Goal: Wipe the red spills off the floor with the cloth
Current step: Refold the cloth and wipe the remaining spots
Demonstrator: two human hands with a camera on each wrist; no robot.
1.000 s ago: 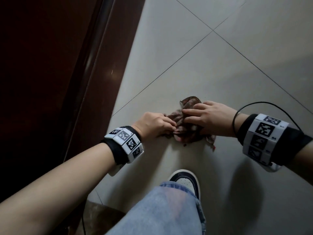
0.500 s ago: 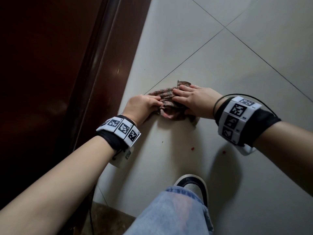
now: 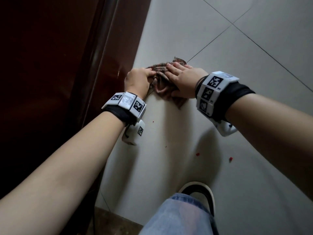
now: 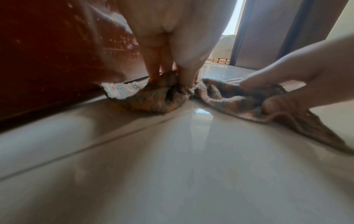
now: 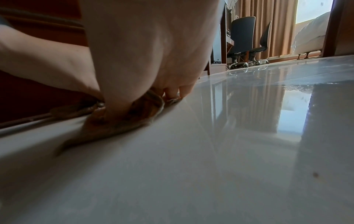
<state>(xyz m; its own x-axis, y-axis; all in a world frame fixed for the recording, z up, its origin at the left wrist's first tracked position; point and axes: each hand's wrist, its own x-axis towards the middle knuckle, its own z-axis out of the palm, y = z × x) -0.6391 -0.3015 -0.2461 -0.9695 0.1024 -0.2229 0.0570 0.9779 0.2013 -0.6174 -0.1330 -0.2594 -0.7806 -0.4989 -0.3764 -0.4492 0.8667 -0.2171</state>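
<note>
A brown striped cloth (image 3: 160, 77) lies bunched on the pale tiled floor (image 3: 220, 82), close to the dark wooden door. My left hand (image 3: 150, 73) pinches its left end between thumb and fingers, as the left wrist view shows (image 4: 180, 78). Over the right part lies my right hand (image 3: 171, 80), fingers on top and thumb tucked into a fold (image 4: 258, 94), pressing it down. Small red spots (image 3: 197, 154) dot the floor between the cloth and my shoe, another (image 3: 230, 159) further right and a tiny one (image 3: 153, 121) near my left wrist.
The dark red-brown door (image 3: 59, 65) runs along the left, just beside my left hand. My shoe (image 3: 199, 194) and jeans-clad knee (image 3: 177, 216) are at the bottom. Office chairs (image 5: 243, 39) and curtains stand far off across the glossy floor.
Both hands have pushed the cloth away from me, up the floor and toward the door. Red spots near my shoe, covered a second ago, now lie bare behind the cloth.
</note>
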